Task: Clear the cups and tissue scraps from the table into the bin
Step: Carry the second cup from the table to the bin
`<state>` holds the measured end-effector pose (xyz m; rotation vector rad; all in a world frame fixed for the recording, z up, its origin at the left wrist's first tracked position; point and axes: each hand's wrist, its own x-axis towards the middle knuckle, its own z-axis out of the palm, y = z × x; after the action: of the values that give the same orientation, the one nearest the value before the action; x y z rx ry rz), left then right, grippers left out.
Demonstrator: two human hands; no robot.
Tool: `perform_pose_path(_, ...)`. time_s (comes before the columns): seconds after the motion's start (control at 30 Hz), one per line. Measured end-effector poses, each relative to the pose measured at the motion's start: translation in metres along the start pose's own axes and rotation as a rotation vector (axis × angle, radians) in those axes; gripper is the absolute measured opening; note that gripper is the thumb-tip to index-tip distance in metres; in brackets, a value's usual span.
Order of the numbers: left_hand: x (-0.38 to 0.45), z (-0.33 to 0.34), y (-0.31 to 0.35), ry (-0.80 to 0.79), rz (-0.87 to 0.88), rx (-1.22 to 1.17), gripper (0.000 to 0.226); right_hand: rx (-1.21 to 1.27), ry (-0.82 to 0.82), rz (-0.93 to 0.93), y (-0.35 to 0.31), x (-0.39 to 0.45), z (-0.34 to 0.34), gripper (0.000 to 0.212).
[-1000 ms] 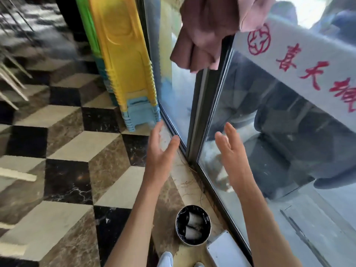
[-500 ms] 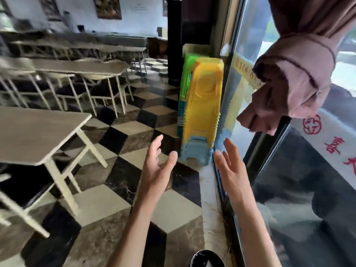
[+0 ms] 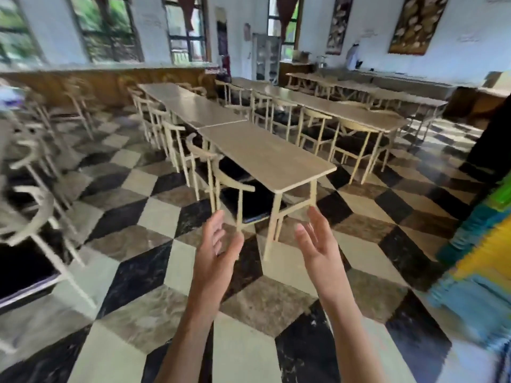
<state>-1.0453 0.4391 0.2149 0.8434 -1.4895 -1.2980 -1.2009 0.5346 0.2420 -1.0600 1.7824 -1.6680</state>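
Observation:
My left hand [image 3: 217, 255] and my right hand [image 3: 318, 246] are raised side by side over the checkered floor, palms turned toward each other, fingers apart, holding nothing. A long row of light wooden tables [image 3: 265, 153] stretches away just beyond my fingertips, its near end closest to me. Its top looks bare. No cups, tissue scraps or bin are in view.
Wooden chairs [image 3: 232, 189] line the table row on its left side. A second table row [image 3: 340, 106] runs at the right. More chairs [image 3: 30, 217] stand blurred at the left. A stack of yellow, green and blue plastic stools [image 3: 481, 258] fills the right edge.
My view has swung left from the glass door and the floor bin to the dining room. Both hands stay raised and empty. The bin has dropped out of view.

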Motion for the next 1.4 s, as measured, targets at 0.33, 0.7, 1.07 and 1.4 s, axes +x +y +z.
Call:
perform_pose_path(0.33,-0.035,-0.370,0.007,0.644,-0.023,0.065,0.047,0.069,-0.574,-0.046,-0.051,-0.057,0.381,0.061)
perform_pose_path(0.7,-0.092,-0.599,0.009,1.045,-0.032,0.283,0.055,0.141,-0.928,-0.004,-0.072,-0.103,0.634,0.060)
perform_pose_path(1.07,0.039,-0.737,-0.057,1.066,-0.129,0.307,0.064,0.124,-0.982,0.076,-0.036,-0.008,0.824,0.062)
perform_pose_path(1.4,0.132,-0.830,-0.156,1.013,-0.374,0.431,0.060,-0.052,-1.038,0.235,0.026,0.040,0.951,0.068)
